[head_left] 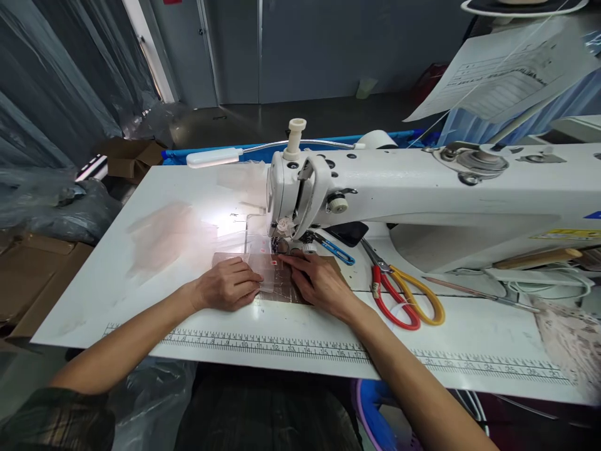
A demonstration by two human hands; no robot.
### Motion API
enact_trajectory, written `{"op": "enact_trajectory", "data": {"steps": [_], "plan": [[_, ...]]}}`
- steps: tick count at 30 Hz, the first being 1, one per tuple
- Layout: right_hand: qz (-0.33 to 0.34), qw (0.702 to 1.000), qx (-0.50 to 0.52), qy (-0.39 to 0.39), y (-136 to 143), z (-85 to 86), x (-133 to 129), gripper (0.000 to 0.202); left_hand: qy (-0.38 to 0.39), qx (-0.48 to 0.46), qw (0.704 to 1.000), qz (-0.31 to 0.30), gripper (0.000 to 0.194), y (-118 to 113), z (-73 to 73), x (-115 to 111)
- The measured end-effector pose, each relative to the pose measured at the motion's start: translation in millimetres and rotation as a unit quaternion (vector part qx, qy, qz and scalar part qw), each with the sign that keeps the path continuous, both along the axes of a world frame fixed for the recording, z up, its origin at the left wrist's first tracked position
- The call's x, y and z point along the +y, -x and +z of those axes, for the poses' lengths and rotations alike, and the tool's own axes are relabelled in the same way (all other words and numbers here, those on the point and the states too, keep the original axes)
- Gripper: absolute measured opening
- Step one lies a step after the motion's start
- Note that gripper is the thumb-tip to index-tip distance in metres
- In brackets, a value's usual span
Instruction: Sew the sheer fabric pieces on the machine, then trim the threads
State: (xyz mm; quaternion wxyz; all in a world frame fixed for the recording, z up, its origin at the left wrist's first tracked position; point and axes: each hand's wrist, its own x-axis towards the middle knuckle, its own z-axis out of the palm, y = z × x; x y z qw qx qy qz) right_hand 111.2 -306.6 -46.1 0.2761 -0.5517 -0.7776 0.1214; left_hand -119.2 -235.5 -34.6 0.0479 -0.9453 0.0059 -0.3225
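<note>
A translucent piece of material lies flat under the front of the sewing machine, close to the needle area, on top of a brown sheet. A small red mark shows near its upper edge. The left hand rests at its left side, fingers curled together and fingertips on the piece; whether they pinch it, I cannot tell. The right hand lies low over the brown sheet on the other side, forefinger stretched toward the needle area, the thumb spread away from it.

Just right of the needle area, a blue tool lies aslant. Beyond it are scissors with one red and one yellow handle, and farther right a thin pointed tool. Lace fabric hangs at the right end of the white table. A printed ruler runs along the near edge, and pale sheer fabric is spread on the left.
</note>
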Motion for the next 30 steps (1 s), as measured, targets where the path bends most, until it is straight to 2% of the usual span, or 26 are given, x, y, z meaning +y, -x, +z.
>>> {"op": "enact_trajectory", "data": {"steps": [8, 30], "plan": [[0.093, 0.994, -0.046, -0.024, 0.6, 2.9, -7.8, 0.038, 0.005, -0.002, 1.0, 0.006, 0.011, -0.3, -2.5, 0.5], [0.083, 0.993, -0.074, -0.029, 4.9, 5.2, -9.5, 0.039, 0.027, -0.002, 1.0, 0.002, 0.006, 1.0, -6.0, -0.1]]}}
